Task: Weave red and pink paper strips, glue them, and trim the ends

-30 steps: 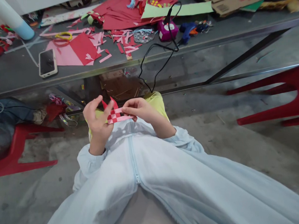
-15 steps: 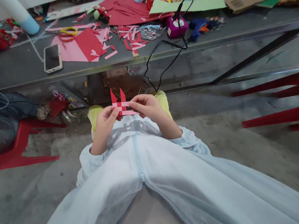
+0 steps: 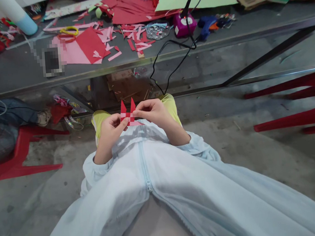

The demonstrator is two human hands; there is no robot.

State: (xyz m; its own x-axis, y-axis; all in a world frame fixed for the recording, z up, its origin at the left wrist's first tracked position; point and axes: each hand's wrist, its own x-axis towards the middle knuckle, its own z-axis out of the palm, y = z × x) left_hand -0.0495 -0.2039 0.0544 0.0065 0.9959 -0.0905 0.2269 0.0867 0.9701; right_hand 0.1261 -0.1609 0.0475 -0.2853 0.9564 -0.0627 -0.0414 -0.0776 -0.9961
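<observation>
Above my lap I hold a small woven piece of red and pink paper strips (image 3: 127, 116), checkered in the middle. Two pointed red strip ends stand up from its top, and a pink end juts out at the lower right. My left hand (image 3: 111, 127) pinches its left side, thumb on the front face. At the upper right of the weave, the thumb and forefinger of my right hand (image 3: 153, 113) are closed on the paper. The fingers behind the piece are partly hidden.
A dark table (image 3: 89, 70) ahead carries paper scraps (image 3: 138, 36), yellow-handled scissors (image 3: 69, 31), red sheets (image 3: 133, 8) and a purple box (image 3: 183, 25) with a black cable hanging over the edge. Red plastic stools (image 3: 303, 113) stand at right and left. A person's leg (image 3: 16, 110) shows at left.
The woven paper has shifted slightly right and tilted. My right fingers have moved in from the long pink strip end to the edge of the weave.
</observation>
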